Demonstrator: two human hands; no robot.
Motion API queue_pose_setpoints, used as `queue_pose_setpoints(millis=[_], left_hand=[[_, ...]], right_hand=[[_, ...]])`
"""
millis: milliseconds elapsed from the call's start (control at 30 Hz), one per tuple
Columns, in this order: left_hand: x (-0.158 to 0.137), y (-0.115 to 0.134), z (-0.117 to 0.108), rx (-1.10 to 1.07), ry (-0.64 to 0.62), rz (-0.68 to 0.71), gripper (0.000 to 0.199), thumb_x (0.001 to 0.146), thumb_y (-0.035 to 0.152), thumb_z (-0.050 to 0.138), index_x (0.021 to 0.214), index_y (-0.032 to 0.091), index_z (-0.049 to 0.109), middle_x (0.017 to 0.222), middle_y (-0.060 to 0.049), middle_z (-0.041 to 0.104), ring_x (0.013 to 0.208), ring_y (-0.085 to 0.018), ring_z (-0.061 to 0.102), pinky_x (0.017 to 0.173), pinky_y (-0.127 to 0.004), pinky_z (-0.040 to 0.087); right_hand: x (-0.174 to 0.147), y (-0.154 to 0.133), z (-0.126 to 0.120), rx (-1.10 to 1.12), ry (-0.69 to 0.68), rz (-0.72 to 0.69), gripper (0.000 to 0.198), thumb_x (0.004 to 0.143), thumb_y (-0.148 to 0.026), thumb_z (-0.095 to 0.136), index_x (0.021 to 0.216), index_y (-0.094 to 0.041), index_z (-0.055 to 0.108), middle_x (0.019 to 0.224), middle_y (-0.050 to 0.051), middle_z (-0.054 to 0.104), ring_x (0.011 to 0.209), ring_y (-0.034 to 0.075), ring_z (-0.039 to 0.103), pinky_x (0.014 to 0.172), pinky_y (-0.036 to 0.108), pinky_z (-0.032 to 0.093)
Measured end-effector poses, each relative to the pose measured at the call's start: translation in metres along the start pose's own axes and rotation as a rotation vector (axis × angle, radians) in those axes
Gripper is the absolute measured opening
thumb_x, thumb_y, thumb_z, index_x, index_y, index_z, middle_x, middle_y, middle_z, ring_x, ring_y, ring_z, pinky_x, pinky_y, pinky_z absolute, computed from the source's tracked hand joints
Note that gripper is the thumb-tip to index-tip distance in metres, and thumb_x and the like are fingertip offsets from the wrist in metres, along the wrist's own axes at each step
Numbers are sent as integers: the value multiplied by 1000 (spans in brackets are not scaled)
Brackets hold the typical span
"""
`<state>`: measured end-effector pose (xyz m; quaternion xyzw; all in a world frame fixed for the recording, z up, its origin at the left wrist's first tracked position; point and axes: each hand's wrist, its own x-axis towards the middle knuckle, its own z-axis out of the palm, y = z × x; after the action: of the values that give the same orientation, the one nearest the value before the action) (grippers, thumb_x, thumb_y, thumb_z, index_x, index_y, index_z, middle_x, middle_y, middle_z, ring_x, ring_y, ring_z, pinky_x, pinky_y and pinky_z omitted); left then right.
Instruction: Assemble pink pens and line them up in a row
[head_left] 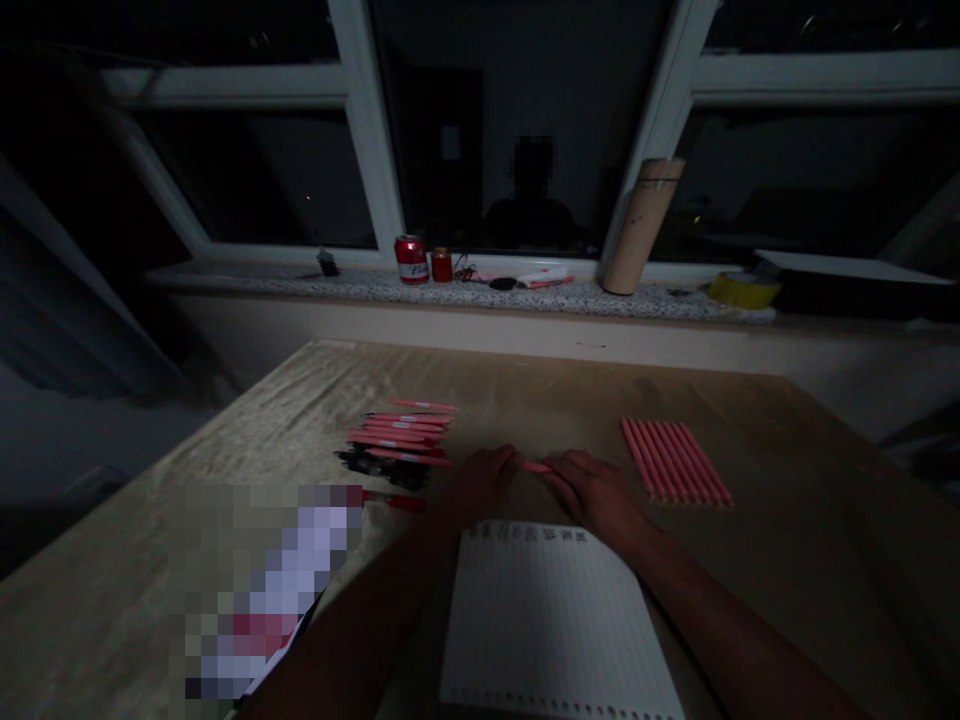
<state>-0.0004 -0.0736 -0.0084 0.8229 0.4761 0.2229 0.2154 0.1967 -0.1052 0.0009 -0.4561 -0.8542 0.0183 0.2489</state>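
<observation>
A slim pink pen (537, 467) lies crosswise just above the notepad, held at both ends. My left hand (487, 482) is closed on its left end, and the fingers of my right hand (594, 488) close round its right end. Beyond my right hand, several pink pens (675, 460) lie side by side in a neat slanted row. To the left of my left hand is a looser pile of pink pens (397, 435), with several black pens (386, 467) at its near side. A red pen (406, 502) lies just below them.
A lined spiral notepad (559, 620) with handwriting along its far edge lies between my forearms. At left is a pixelated pale object (300, 570). On the windowsill stand a red can (412, 260), a red jar (441, 265), a tall tube (643, 228) and yellow tape (744, 290).
</observation>
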Motion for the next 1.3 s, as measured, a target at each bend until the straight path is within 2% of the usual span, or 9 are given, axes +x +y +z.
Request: queue_pose_setpoints(millis=[233, 467, 900, 1100, 1300], left_hand=[[0, 1, -1, -24, 9, 32, 40, 91, 39, 24, 73, 16, 51, 66, -1, 54, 64, -13, 50, 63, -26, 35], [-3, 4, -7, -152, -11, 1, 32, 88, 40, 32, 80, 16, 51, 70, 2, 54, 68, -11, 51, 59, -23, 33], [-1, -1, -3, -111, 11, 12, 40, 90, 41, 29, 67, 15, 50, 61, 2, 49, 60, -10, 46, 57, -24, 30], [-4, 3, -8, -190, 7, 25, 31, 87, 41, 35, 83, 16, 52, 69, 3, 54, 66, -10, 50, 57, -22, 31], [-1, 1, -5, -121, 3, 22, 35, 89, 38, 33, 69, 15, 50, 62, 3, 48, 62, -10, 46, 56, -23, 29]], right_hand=[[0, 1, 1, -5, 0, -3, 28, 91, -31, 40, 103, -21, 62, 85, 6, 64, 78, 16, 58, 70, 27, 44], [-1, 2, 0, -7, 6, 22, 30, 92, -33, 38, 105, -21, 62, 85, 6, 64, 78, 16, 59, 70, 27, 45], [0, 0, 1, 25, 3, 8, 29, 92, -33, 38, 104, -20, 61, 86, 6, 63, 79, 17, 58, 70, 28, 44], [-1, 0, -1, 13, -2, 21, 31, 92, -34, 38, 106, -20, 62, 87, 6, 64, 80, 17, 58, 72, 28, 45], [-1, 0, 0, 15, 12, -4, 29, 92, -32, 39, 104, -20, 62, 89, 7, 65, 81, 17, 59, 72, 28, 45]])
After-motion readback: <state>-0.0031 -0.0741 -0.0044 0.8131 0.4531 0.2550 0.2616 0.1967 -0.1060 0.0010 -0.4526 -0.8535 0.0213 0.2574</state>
